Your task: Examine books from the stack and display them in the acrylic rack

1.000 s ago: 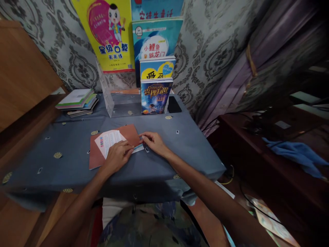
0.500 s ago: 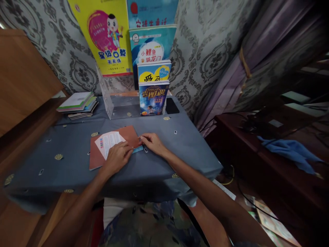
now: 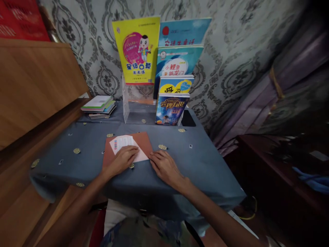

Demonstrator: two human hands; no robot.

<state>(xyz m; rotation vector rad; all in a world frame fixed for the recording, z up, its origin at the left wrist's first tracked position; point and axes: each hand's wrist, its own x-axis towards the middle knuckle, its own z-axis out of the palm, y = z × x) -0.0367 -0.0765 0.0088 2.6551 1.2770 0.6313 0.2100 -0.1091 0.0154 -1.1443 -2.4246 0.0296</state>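
A brown envelope-like cover (image 3: pixel 142 140) lies flat on the grey-blue tablecloth (image 3: pixel 200 164). On it rests a white printed sheet (image 3: pixel 123 142). My left hand (image 3: pixel 122 160) presses on the near part of that sheet, fingers bent down onto it. My right hand (image 3: pixel 166 166) lies flat on the cloth at the cover's near right corner, fingers stretched out and touching its edge.
A clear acrylic stand (image 3: pixel 136 106) at the back holds several upright children's books (image 3: pixel 171 108). A stack of thin books (image 3: pixel 99 106) lies back left. A dark phone (image 3: pixel 188 118) lies beside the stand. A wooden panel (image 3: pixel 36 82) rises left; dark furniture (image 3: pixel 282 161) sits right.
The camera swung left. My right hand moved from pinching the sheet's right edge to lying flat by the cover's corner. The blue strip beside the cover no longer shows.
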